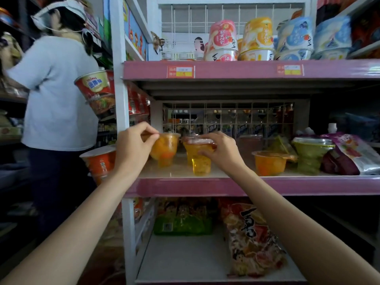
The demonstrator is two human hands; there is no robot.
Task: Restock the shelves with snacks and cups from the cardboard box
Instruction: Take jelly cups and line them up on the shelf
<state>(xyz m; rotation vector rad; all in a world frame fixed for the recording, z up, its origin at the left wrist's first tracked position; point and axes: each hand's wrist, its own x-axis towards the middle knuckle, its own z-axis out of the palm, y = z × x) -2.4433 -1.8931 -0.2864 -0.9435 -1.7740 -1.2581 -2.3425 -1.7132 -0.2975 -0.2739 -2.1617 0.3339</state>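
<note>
A: Head view. Grips first?

B: Left hand (131,149) pinches the rim of a clear plastic cup of orange fruit jelly (165,150), tilted, its base at the pale board of the pink-edged middle shelf (185,187). Right hand (221,152) grasps a clear plastic cup of yellow jelly with a red-tinted film lid (198,155), fingers curled over the lid and thumb on the side; it stands upright on the same shelf, just right of the left-hand cup.

A: Count on that shelf?

B: Four jelly cups: the two held, then, right of the right hand, a squat orange tub (269,162) and a green jelly cup (311,155). Beyond those, one purple foil pouch (353,154).

A: Above the hands?

B: At least four upturned printed bowls: one pink (223,36), one orange (258,33), two blue (296,34), each stacked on another bowl. Two red-and-yellow price tags (180,71), print unreadable.

A: Below?

B: One large mixed-sweets bag with black brush characters (253,239), one green packet (183,225).

A: Left of the left hand?

B: A red noodle cup reading "mini" (96,89), and a person in a grey top (55,89) facing away.
</note>
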